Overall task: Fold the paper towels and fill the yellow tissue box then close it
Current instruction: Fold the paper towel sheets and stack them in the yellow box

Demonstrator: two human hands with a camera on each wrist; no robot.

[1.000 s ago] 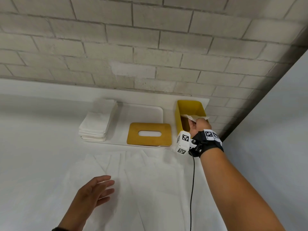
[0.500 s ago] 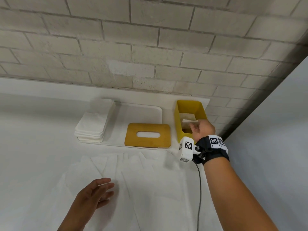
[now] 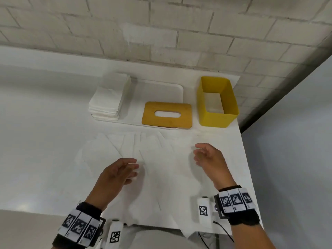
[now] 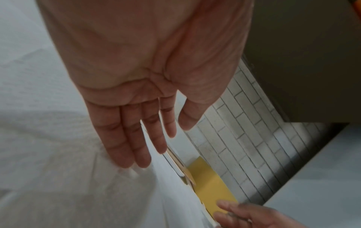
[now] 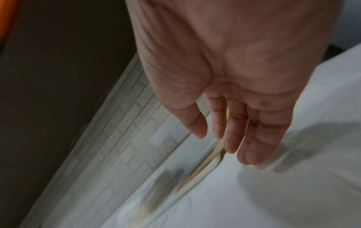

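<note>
So both hands are empty right now, palms facing each other a little above the loose paper towels spread out flat on the white bench. The left hand has its fingers straight and close together, thumb a bit apart, not holding anything. The right hand is the same deal, fingers relaxed and nearly straight, lying side by side, nothing pinched. Whether the fingertips actually touch the paper I honestly can't tell; they look just above it.

Beyond the right fingers, up near the brick wall, sits the yellow tissue box, upright and open on top, with white paper lying inside at the bottom. How much is in there I can't say. Just beside it, past the gap between the two hands, the wooden lid with its oval slot lies flat, off the box, partly resting on a white tray. Farther past the left fingers, a neat stack of folded towels sits on the far end of that tray.

Each wrist wears a black band with printed square markers; the right wrist view is pretty blurry.
</note>
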